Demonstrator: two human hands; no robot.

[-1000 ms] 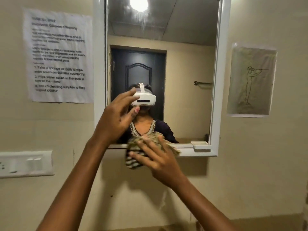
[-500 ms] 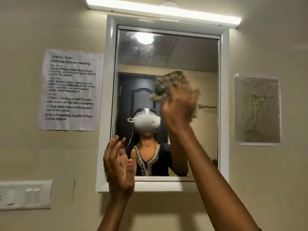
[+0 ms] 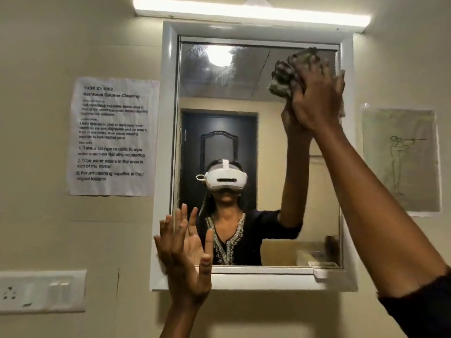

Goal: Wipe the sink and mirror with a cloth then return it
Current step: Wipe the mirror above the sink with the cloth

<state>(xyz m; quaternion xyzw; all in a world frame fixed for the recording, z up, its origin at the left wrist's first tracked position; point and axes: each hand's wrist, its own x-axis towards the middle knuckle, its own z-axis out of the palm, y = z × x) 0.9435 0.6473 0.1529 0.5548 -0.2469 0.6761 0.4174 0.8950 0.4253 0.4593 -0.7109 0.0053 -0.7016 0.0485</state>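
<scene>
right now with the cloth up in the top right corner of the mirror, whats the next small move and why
Probably sweep the cloth leftward along the top of the mirror. The right hand presses it near the upper right corner, and hazy streaks show on the upper left glass by the reflected lamp. The left hand is open and empty.

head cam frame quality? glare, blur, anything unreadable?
Head view: the tube light above the mirror blows out to white, and a ceiling lamp's reflection flares in the upper glass, showing smears around it. The right hand and cloth are motion-blurred; the open left hand is sharper. The notice is soft, its small print unreadable. Slight wide-angle bowing at the edges.
</scene>
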